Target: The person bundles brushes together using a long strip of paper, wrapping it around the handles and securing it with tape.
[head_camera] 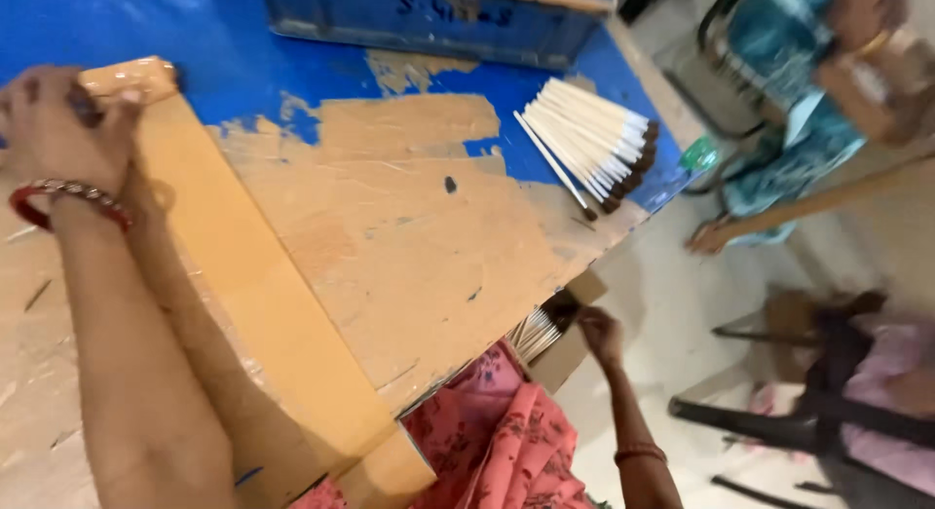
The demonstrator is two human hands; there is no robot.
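Gripping the far end of a long board (258,275), the left hand (58,129) is curled shut over its rounded top. The right hand (601,334) is low, off the edge of the worktop (429,246), with its fingers pinched on the dark tips of some sticks (541,332) in a small box (570,358).

From the head view, the board lies flat on the worktop. Its long side runs from far left, by the left hand, down to the near edge by the pink cloth (497,441). It looks stiff and a bit heavy, so the ends seem the best places to hold it.

The sticks look thin, light and easy to snap. Holding a few in the middle would be safest. They point up and left in the box.

More sticks (594,144) lie in a fan on the far right of the worktop, dark tips to the right. A blue crate (429,22) sits at the back. Another person (808,90) is nearby.
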